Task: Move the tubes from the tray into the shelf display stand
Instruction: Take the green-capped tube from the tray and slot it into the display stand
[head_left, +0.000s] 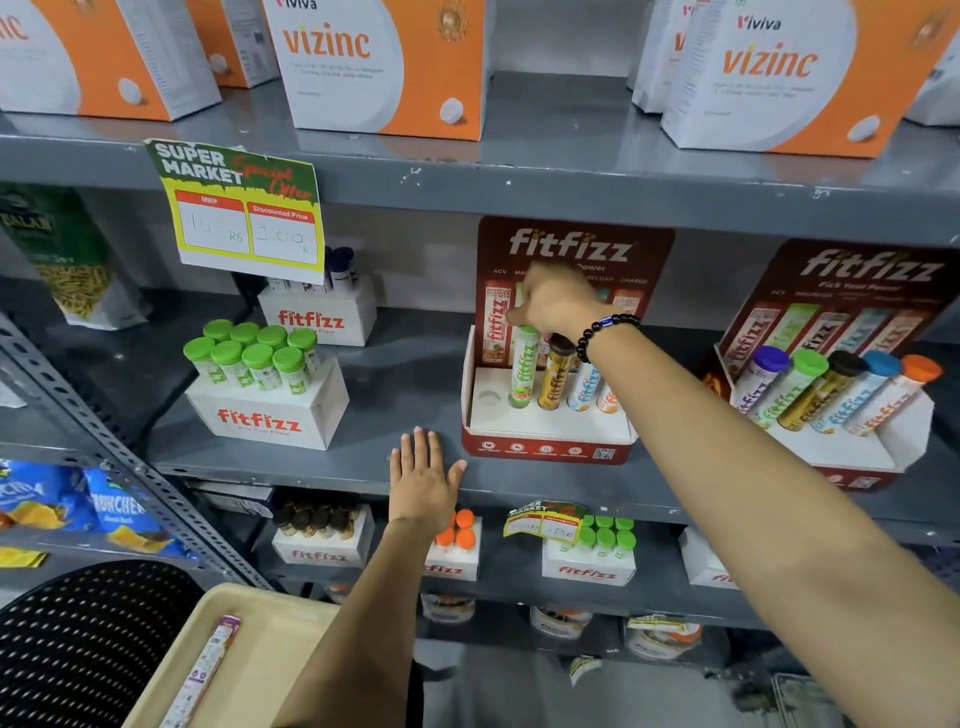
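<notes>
A red and white fitfizz display stand (545, 434) sits on the middle grey shelf. A green-capped tube (523, 369), a brown-capped gold tube (556, 375), a light blue tube (583, 387) and an orange tube (608, 400) stand in its holes. The leftmost hole (488, 398) is empty. My right hand (558, 304) hovers over the green tube's cap, fingers curled down onto it. My left hand (423, 480) lies flat and spread on the shelf edge, left of the stand. A beige tray (260, 654) at the bottom left holds one purple-capped tube (205, 670).
A second, full fitfizz stand (841, 395) is to the right. White fitfizz boxes of green-capped tubes (260, 384) stand left. A price sign (244, 208) hangs from the upper shelf, which carries vizinc boxes (374, 67). A black perforated chair (78, 644) is beside the tray.
</notes>
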